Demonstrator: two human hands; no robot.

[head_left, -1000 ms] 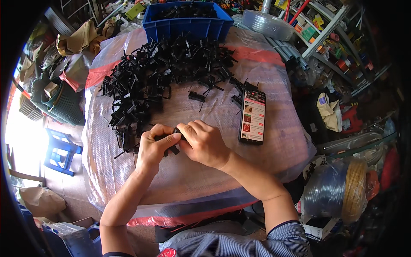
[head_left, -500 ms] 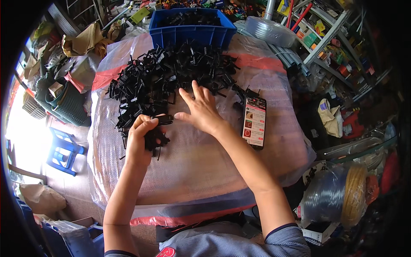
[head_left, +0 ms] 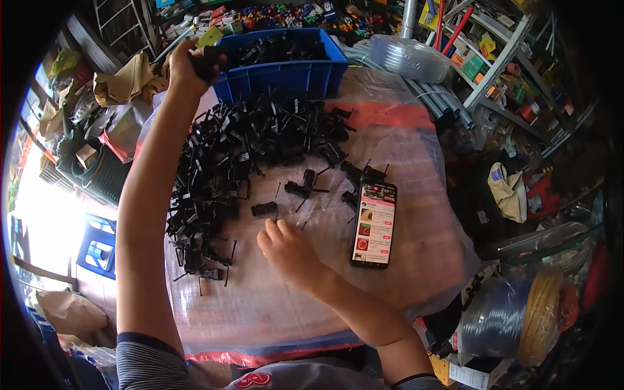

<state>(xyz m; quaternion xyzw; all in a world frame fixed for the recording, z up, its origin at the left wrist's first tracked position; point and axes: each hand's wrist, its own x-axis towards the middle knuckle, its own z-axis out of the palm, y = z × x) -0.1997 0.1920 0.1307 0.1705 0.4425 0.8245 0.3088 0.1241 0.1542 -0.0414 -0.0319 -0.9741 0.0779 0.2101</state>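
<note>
My left hand (head_left: 185, 65) is stretched far forward to the near left corner of a blue plastic crate (head_left: 286, 71) and grips a small black plastic part (head_left: 209, 60) at the crate's rim. The crate holds more black parts. My right hand (head_left: 283, 244) rests on the plastic-wrapped table (head_left: 286, 305), fingers curled, next to a single black clip (head_left: 264, 208) and a thin nail; I cannot tell whether it pinches anything. A large heap of black clips with nails (head_left: 240, 156) spreads across the table between the crate and my right hand.
A smartphone (head_left: 374, 222) with a lit screen lies to the right of my right hand. Clear hose coils (head_left: 406, 55) and grey pipes sit at the back right. Shelves of small goods, a blue stool (head_left: 97, 244) at left, and wire reels (head_left: 520, 312) at right surround the table.
My left hand has left the table near the heap and reached up to the blue crate with a black part. My right hand has drawn back from the heap toward me.
</note>
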